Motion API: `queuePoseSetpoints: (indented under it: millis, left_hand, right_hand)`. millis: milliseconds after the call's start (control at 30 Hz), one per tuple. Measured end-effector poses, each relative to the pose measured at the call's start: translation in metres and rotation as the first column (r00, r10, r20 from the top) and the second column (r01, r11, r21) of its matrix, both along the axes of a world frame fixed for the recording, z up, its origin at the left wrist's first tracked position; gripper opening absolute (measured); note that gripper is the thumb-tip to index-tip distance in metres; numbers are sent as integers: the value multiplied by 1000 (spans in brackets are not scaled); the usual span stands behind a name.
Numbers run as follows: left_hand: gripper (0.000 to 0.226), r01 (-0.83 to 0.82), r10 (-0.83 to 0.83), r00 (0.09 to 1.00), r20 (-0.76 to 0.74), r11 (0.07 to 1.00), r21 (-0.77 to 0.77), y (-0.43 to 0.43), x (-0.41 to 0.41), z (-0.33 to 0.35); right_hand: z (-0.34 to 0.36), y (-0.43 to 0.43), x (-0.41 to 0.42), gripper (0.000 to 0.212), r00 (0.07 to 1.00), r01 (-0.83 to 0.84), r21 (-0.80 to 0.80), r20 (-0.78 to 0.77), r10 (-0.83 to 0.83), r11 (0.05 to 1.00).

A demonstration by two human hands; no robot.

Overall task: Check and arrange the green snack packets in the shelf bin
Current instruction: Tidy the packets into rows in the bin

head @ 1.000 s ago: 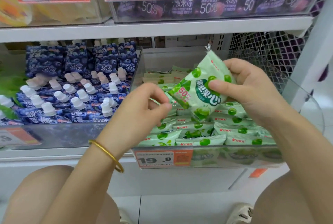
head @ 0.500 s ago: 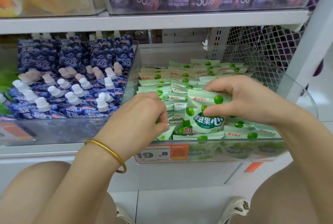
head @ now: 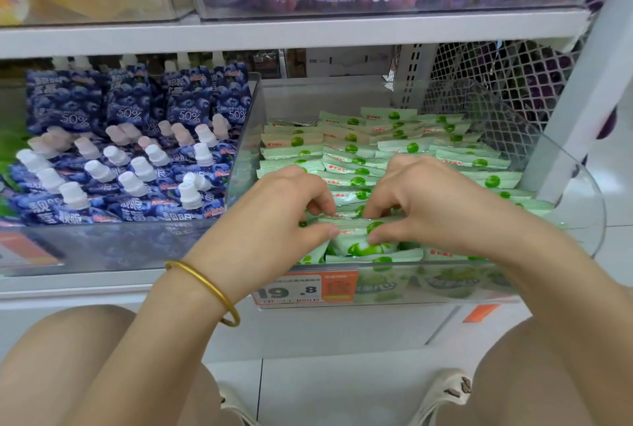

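A clear plastic shelf bin (head: 579, 206) holds several rows of pale green snack packets (head: 407, 148) printed with green fruit. Near the bin's front, both hands meet over one green packet (head: 363, 244) standing among the front rows. My left hand (head: 274, 220), with a gold bangle on its wrist, pinches the packet's left top edge between thumb and curled fingers. My right hand (head: 421, 206) pinches its right side, thumb on the packet's face. The lower part of the packet is hidden among its neighbours.
To the left, another clear bin (head: 102, 247) holds several blue spouted pouches (head: 137, 165). The shelf above (head: 291, 32) carries purple packets behind price tags. An orange price label (head: 308, 290) hangs on the green bin's front. White mesh (head: 496, 90) closes the right side. My knees are below.
The packet held up in my right hand a second ago has come down into the bin's front rows. Both hands have closed in on it, and the view has tilted lower.
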State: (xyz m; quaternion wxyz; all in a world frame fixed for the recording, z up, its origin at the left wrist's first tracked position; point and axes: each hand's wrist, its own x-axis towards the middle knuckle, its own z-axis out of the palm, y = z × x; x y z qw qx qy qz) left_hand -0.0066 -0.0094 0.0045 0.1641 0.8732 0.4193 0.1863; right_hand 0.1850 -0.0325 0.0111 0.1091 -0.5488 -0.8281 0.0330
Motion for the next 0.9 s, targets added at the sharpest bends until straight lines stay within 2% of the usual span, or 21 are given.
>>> queuePoseSetpoints:
  millis: [133, 233, 300, 367, 433, 567, 767, 833, 900]
  left_hand:
    - [9, 23, -23, 1000, -10, 1000, -7, 0, 9, -6]
    - [8, 15, -15, 1000, -24, 1000, -8, 0, 11, -8]
    - [2, 0, 0, 1000, -15, 1000, 13, 1, 10, -8]
    - [12, -15, 16, 999, -35, 999, 31, 1, 10, -9]
    - [21, -24, 26, 998, -63, 999, 28, 1, 10, -10]
    - [21, -34, 39, 994, -100, 998, 55, 0, 13, -10]
    - [15, 17, 1, 981, -194, 996, 90, 0, 16, -13]
    - [15, 23, -8, 983, -182, 996, 81, 2, 15, -13]
    - [13, 23, -21, 993, -120, 1000, 17, 4, 11, -10]
  right_hand:
    - [-6, -2, -3, 21, 992, -57, 23, 118, 54, 998]
    - [-7, -1, -4, 21, 986, -84, 25, 145, 79, 996]
    - [-5, 1, -1, 23, 993, -69, 12, 101, 68, 998]
    - [-1, 1, 6, 24, 1000, -9, -16, 5, 9, 1000]
    - [4, -2, 13, 25, 1000, 27, -30, -10, -28, 999]
    - [6, -4, 10, 32, 982, 26, -35, 187, -20, 999]
    - [-1, -3, 5, 33, 948, -18, -39, 316, 29, 999]
    - [1, -3, 6, 31, 964, -16, -73, 263, 35, 997]
    - [5, 0, 10, 26, 998, 0, -113, 64, 7, 994]
